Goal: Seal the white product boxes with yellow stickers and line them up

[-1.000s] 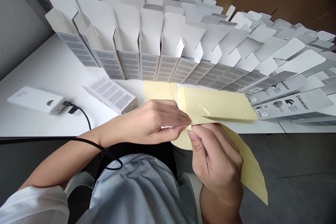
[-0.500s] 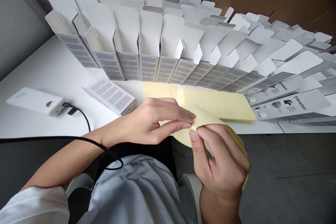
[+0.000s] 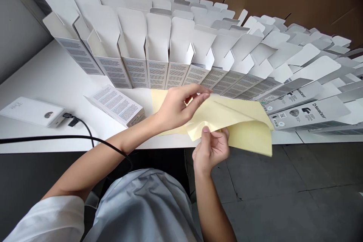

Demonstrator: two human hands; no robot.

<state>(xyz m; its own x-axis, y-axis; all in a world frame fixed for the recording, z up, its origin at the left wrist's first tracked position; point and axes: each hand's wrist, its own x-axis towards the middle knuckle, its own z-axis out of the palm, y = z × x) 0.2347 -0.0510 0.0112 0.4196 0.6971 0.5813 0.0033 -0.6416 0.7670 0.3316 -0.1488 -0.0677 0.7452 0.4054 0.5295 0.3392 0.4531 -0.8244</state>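
A pale yellow paper sheet [image 3: 251, 138] bends over the table's front edge, its right part hanging past it. My right hand [image 3: 211, 151] grips the sheet's near left corner, thumb on top and fingers beneath. Just above the sheet is my left hand [image 3: 181, 106], thumb and fingertips drawn together in a pinch; whatever is between them, if anything, is too small to make out. More yellow paper [image 3: 159, 98] lies flat on the table behind and under my left hand.
Rows of tall white cartons [image 3: 159, 72] with raised flaps line the back of the white table [image 3: 25, 72]. To the left lie a closed printed box [image 3: 116, 104] and a white power bank [image 3: 34, 111]. Its black cable [image 3: 85, 137] crosses over my left forearm.
My left hand has lifted off the sheet's edge and moved up. My right hand has shifted left and turned, and the sheet has uncurled and spread to the right.
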